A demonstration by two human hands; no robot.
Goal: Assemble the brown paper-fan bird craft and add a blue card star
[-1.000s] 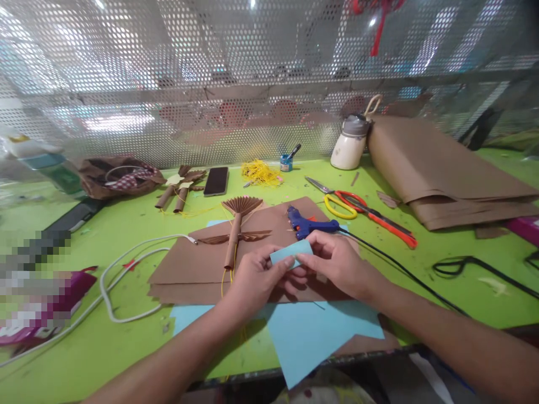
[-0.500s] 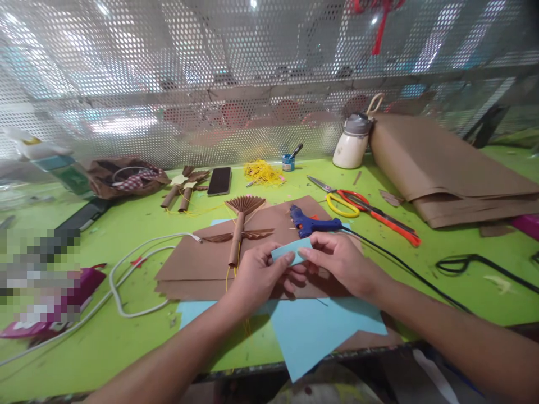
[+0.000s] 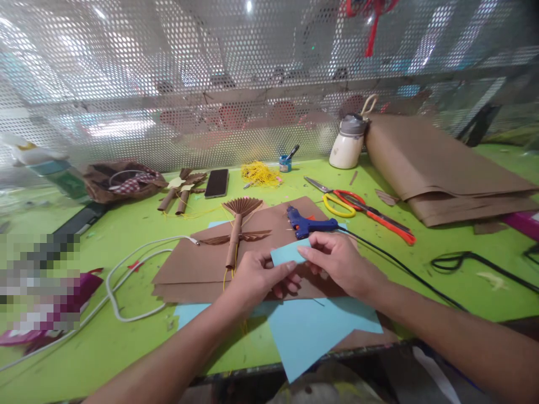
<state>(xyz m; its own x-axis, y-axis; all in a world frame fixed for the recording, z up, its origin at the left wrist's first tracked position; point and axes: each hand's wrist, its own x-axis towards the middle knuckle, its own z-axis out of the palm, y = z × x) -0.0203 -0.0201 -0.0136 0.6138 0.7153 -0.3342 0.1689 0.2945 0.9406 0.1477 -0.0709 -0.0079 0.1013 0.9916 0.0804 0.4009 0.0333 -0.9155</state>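
Between my two hands is a small light-blue piece of paper (image 3: pixel 287 255), held above brown paper sheets (image 3: pixel 185 264). My left hand (image 3: pixel 263 275) pinches its lower left side, thumb along the bottom edge. At its right end, my right hand (image 3: pixel 330 255) grips it between thumb and fingers. Just behind the right hand lies a blue glue gun (image 3: pixel 311 224). To the left, a brown paper figure (image 3: pixel 234 238) with a rolled body, pleated fan top and pleated wings rests on the brown sheets. A larger light-blue sheet (image 3: pixel 311 331) sticks out toward the table's front edge.
Scissors (image 3: pixel 337 202) and an orange-handled cutter (image 3: pixel 389 224) lie at the right. Behind are a phone (image 3: pixel 217 183), yellow shredded strands (image 3: pixel 261 174), a blue jar (image 3: pixel 285 163) and a white bottle (image 3: pixel 347 147). A white cable (image 3: pixel 112 280) curls at the left; a black cord (image 3: pixel 404 269) crosses the right.
The left thumb has shifted slightly down along the blue paper piece, leaving more of its face visible. Both hands still hold it. The whole view has moved a little.
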